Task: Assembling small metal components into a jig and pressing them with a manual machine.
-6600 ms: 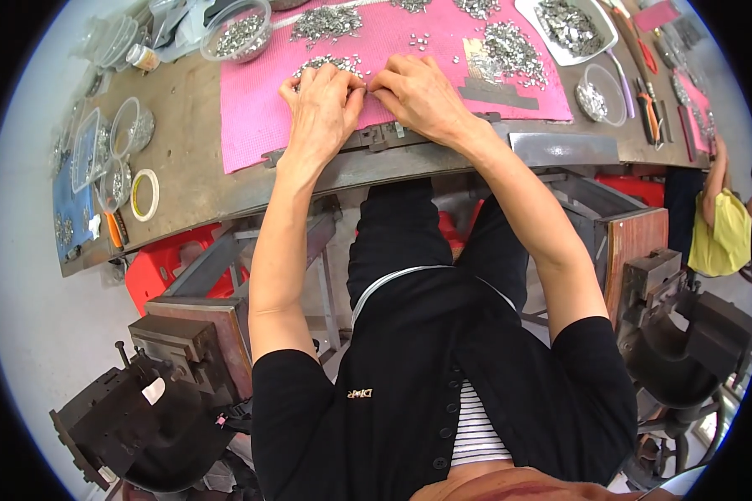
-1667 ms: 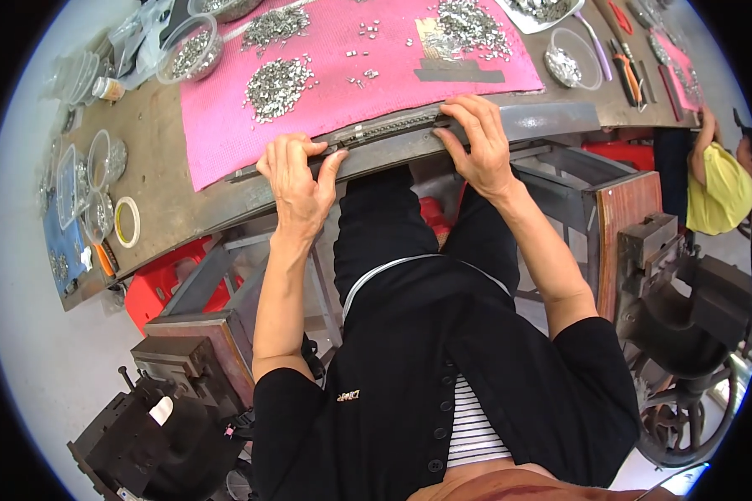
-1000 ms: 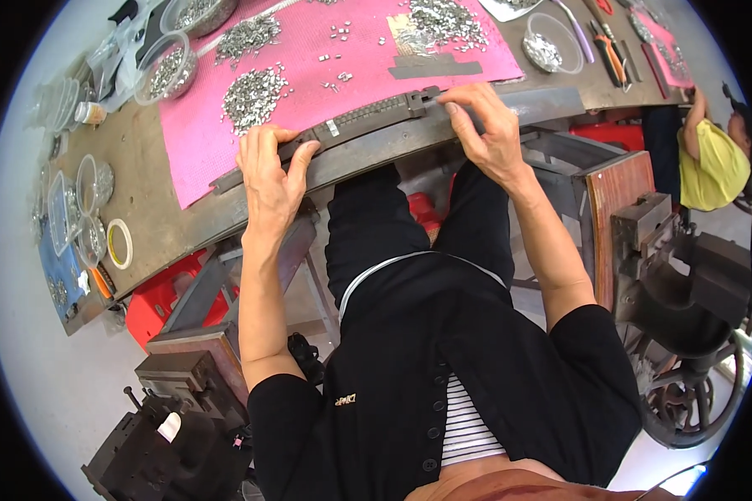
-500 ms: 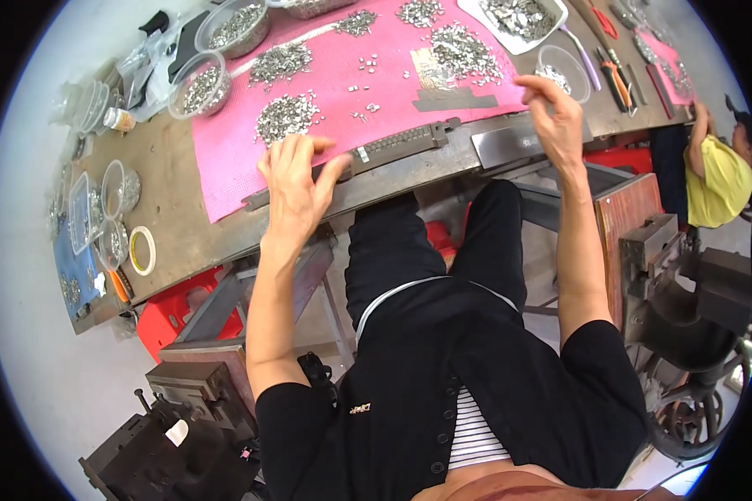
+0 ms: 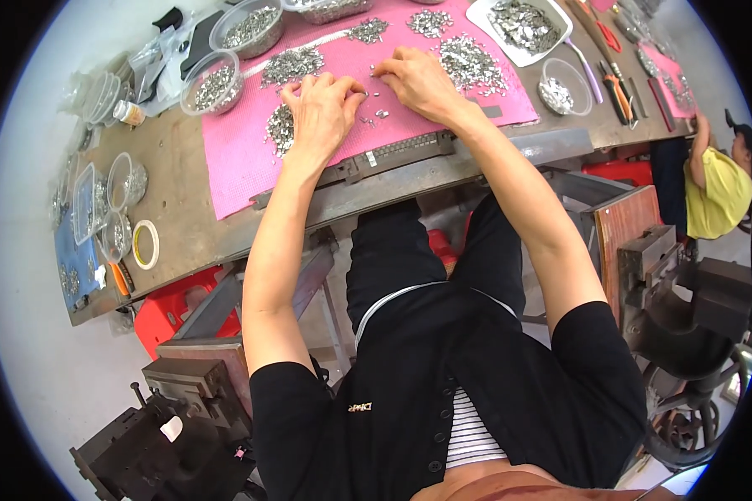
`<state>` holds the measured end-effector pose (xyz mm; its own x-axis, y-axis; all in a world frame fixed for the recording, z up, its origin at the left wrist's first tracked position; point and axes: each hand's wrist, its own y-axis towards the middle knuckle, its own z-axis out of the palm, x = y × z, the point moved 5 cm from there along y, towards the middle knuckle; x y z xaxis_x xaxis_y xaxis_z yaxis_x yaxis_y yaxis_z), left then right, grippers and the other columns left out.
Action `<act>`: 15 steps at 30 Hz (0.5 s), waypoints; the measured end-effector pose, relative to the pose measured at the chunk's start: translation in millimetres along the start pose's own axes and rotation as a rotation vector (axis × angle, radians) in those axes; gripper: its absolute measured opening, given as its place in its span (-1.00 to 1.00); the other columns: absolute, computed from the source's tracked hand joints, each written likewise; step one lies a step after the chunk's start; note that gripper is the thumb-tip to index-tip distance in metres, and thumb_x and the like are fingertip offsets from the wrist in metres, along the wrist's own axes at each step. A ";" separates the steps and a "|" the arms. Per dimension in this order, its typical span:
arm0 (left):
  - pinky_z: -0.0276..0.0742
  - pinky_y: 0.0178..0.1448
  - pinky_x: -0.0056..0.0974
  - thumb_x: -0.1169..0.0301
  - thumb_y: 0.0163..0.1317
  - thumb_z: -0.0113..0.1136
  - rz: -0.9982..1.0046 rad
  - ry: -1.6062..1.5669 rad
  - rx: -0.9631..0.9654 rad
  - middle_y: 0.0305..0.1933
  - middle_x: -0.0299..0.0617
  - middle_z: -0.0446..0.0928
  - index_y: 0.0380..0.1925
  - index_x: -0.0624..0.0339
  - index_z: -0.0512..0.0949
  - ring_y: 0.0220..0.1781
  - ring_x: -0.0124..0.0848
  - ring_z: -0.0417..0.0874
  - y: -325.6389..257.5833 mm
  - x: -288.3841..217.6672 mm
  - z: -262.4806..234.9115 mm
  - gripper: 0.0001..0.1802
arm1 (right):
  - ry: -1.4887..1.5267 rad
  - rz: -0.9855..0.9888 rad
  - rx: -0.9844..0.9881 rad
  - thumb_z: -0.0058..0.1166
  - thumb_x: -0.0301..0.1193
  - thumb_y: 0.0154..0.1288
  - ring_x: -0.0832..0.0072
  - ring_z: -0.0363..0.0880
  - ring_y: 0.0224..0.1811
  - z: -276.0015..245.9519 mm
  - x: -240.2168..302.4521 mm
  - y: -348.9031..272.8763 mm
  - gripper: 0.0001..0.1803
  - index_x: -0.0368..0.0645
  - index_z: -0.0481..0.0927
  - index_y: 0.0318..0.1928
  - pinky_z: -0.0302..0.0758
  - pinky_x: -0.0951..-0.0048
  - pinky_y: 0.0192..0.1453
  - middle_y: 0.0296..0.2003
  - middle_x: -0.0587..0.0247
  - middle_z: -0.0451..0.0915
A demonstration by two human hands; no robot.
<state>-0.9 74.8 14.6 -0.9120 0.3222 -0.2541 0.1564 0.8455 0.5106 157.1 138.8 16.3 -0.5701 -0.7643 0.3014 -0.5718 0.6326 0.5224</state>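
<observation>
Both hands have left the bench edge and returned to the pink mat [image 5: 242, 159]. Left hand [image 5: 322, 113] and right hand [image 5: 418, 79] meet fingertip to fingertip over small metal pieces [image 5: 376, 113] scattered at twelve o'clock, seemingly pinching some; exact hold cannot be told, suggesting sorting resumes.

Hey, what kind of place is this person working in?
Probably a small metal-parts workshop: a workbench with a pink mat covered in heaps of metal pieces, bowls of parts, and heavy iron machines beside it.
</observation>
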 end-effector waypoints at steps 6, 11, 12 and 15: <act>0.14 0.28 0.09 0.23 0.22 0.38 0.043 0.028 -0.005 -0.31 -0.36 0.61 -0.27 -0.06 0.71 -0.08 -0.29 0.56 -0.4 1.0 -5.3 -0.86 | -0.007 -0.012 0.034 0.15 -0.40 0.27 0.10 0.59 -0.10 -0.7 9.0 -3.3 -0.88 -0.18 0.66 -0.26 0.42 0.08 0.03 -0.27 0.09 0.61; 0.19 0.26 -0.02 0.29 0.20 0.40 0.024 -0.117 -0.022 -0.31 -0.33 0.59 -0.30 0.07 0.67 -0.13 -0.31 0.56 -31.5 -28.9 -40.0 -0.85 | 0.352 0.008 0.088 0.23 -0.47 0.25 0.10 0.61 -0.22 -32.2 46.3 -45.6 -0.87 -0.28 0.62 -0.25 0.52 0.16 -0.14 -0.29 0.07 0.60; 0.20 0.25 -0.02 0.31 0.17 0.41 0.040 -0.161 -0.038 -0.32 -0.32 0.59 -0.32 0.06 0.66 -0.12 -0.29 0.56 -39.9 -36.8 -43.3 -0.85 | 0.391 0.021 0.083 0.25 -0.48 0.25 0.13 0.62 -0.26 -32.5 50.6 -55.3 -0.87 -0.27 0.62 -0.23 0.52 0.18 -0.16 -0.28 0.09 0.62; 0.23 0.21 -0.04 0.34 0.11 0.44 0.060 -0.210 -0.069 -0.33 -0.30 0.57 -0.33 0.06 0.65 -0.11 -0.27 0.55 -59.2 -50.0 -43.2 -0.83 | 0.351 0.022 0.060 0.27 -0.50 0.24 0.20 0.60 -0.22 -34.2 62.0 -68.3 -0.88 -0.22 0.63 -0.23 0.47 0.24 -0.08 -0.27 0.17 0.62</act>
<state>19.1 -9.8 32.6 -0.8019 0.4587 -0.3829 0.1753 0.7932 0.5831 181.0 43.9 26.6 -0.3508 -0.7406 0.5731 -0.6015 0.6473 0.4682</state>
